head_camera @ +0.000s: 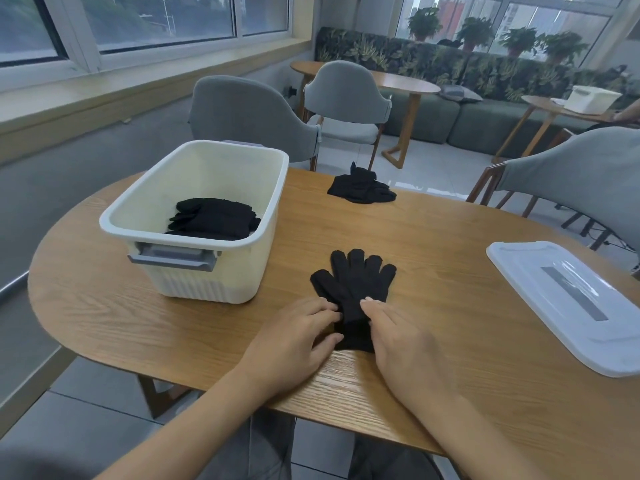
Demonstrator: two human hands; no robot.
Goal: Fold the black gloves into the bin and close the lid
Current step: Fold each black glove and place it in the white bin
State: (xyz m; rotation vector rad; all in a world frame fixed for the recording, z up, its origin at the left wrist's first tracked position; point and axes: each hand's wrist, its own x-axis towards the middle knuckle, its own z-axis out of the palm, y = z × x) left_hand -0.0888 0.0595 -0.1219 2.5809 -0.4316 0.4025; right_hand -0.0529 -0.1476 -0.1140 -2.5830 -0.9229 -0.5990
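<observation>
A black glove (355,282) lies flat on the wooden table (433,258), fingers pointing away from me. My left hand (294,337) rests at the left side of its cuff, fingertips touching the fabric. My right hand (398,341) presses on the cuff's right side. The cream bin (194,237) stands open at the left with folded black gloves (213,220) inside. A small pile of black gloves (362,187) sits at the table's far edge. The white lid (571,303) lies flat at the right.
Grey chairs (249,112) stand behind the table and another at the right (575,181). Further back are round wooden tables, a green sofa and potted plants. A white box (592,97) sits on a far table.
</observation>
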